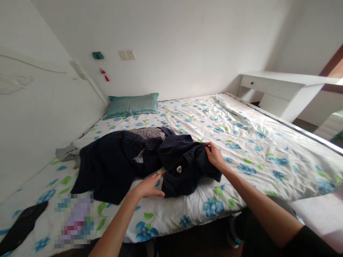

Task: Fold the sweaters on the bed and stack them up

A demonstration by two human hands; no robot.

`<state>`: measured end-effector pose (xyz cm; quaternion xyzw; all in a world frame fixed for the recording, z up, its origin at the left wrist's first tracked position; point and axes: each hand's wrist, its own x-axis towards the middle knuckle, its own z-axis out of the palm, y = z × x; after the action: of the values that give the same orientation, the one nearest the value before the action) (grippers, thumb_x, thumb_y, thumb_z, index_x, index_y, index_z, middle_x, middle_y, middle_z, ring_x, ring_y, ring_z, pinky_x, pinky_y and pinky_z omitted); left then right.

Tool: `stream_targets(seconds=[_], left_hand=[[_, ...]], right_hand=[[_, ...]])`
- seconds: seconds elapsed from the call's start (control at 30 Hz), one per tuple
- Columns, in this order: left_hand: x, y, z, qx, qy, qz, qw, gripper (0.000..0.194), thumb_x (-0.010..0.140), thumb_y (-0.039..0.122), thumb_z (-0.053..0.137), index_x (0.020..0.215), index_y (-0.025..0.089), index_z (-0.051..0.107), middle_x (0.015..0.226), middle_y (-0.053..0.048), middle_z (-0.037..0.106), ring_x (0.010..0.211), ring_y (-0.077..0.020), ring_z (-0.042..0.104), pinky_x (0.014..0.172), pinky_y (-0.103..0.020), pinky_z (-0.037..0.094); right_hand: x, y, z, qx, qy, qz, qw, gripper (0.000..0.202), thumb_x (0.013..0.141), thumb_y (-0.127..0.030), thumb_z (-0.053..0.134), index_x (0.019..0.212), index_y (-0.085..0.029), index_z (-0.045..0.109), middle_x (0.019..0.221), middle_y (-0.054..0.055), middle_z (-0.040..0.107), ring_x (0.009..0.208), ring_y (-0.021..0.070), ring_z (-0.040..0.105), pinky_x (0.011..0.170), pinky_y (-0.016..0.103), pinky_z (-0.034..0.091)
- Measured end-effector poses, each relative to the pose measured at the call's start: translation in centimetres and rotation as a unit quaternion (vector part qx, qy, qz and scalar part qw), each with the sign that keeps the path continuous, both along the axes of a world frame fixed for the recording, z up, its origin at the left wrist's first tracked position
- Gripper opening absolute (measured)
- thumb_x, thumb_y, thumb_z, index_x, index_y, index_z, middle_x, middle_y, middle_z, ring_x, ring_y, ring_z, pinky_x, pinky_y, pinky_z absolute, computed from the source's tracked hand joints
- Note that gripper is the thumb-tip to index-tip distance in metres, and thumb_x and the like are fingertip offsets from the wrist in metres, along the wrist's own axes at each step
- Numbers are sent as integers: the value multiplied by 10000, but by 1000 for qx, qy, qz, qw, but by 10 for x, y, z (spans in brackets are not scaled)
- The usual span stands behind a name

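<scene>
A dark navy garment [184, 175] with a small white label lies crumpled near the front edge of the bed; its exact kind is hard to tell. My right hand [213, 155] pinches its upper right edge between thumb and fingers. At the garment's left side is my left hand [150, 185], palm down, with thumb and fingers apart and fingertips close to the cloth. Left of it, partly against the garment, spreads a pile of dark clothing [107, 160]. A grey patterned cloth [148, 135] shows on top of that pile.
Blue-flowered bedding [246, 167] covers the bed. A green pillow [132, 104] rests by the wall. Grey cloth [65, 152] lies at the left edge. A black flat item [24, 225] and a blurred-out item [75, 221] are at front left. A white desk [278, 87] stands right.
</scene>
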<state>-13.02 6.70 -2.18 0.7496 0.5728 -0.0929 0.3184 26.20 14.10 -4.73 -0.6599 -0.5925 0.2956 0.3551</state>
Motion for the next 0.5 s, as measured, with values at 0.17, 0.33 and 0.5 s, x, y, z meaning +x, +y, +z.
stream_targets(seconds=[0.17,0.33,0.5], left_hand=[[57,0,-35,27,-7,2,1000,916,593,339,933,1474,197,727,1526,-197,718,1390,-451,683,1168,-485,542],[33,21,-17,23,-3,60,998,160,784,309,740,897,228,820,1039,-115,867,1102,-394,801,962,-430,590],[-2,40,23,245,-103,267,926,334,984,376,534,1090,201,799,1066,-129,842,1064,-332,790,967,-397,585]], right_hand=[[-3,-11,-15,-63,-153,154,974,739,991,-546,744,1615,-188,573,1379,202,715,1260,345,714,1088,423,517],[34,-7,-16,-166,-242,274,916,582,738,-358,972,1288,-248,816,1129,106,809,1072,328,758,950,382,563],[79,12,8,-1,-245,84,966,287,985,-236,672,1229,-214,822,1170,142,772,1086,275,710,968,353,510]])
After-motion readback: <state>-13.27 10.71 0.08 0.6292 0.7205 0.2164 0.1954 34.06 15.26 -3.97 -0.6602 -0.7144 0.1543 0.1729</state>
